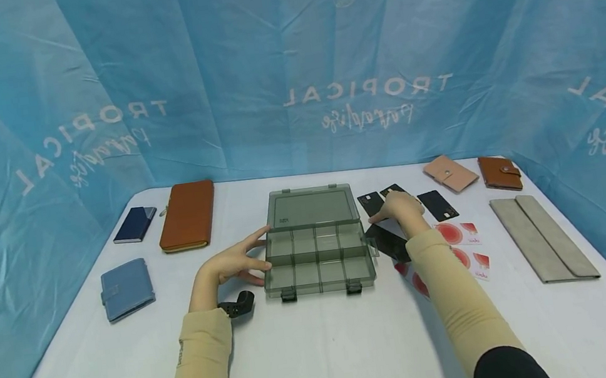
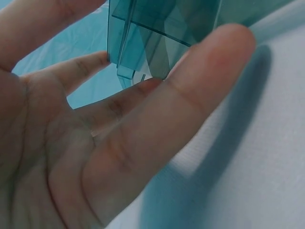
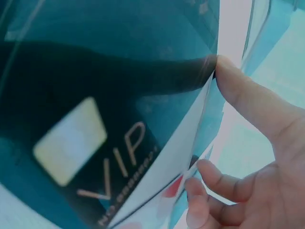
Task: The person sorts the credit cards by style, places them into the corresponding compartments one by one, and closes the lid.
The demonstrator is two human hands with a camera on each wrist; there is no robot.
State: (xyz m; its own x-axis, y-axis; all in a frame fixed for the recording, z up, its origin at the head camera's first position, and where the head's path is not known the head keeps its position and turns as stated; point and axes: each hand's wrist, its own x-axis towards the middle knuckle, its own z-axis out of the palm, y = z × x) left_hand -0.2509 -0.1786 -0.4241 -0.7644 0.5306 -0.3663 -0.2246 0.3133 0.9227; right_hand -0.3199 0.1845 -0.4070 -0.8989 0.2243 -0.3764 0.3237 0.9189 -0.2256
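A smoky clear organizer box (image 1: 317, 256) lies in the middle of the white table (image 1: 323, 350), its lid (image 1: 309, 207) folded back flat. My left hand (image 1: 235, 263) rests against the box's left wall with straight fingers (image 2: 190, 90); the box corner (image 2: 143, 43) shows between them. My right hand (image 1: 398, 207) is just right of the lid. There its thumb (image 3: 248, 95) and curled fingers pinch a black card marked VIP (image 3: 95, 119). Red-and-white cards show behind that card.
Black cards (image 1: 437, 204) and red-and-white cards (image 1: 465, 244) lie right of the box. A grey pouch (image 1: 541, 235), a pink wallet (image 1: 450, 173) and a brown wallet (image 1: 499, 172) are at the right. At the left are a tan long wallet (image 1: 188, 215), a navy case (image 1: 134, 224) and a blue wallet (image 1: 127, 289).
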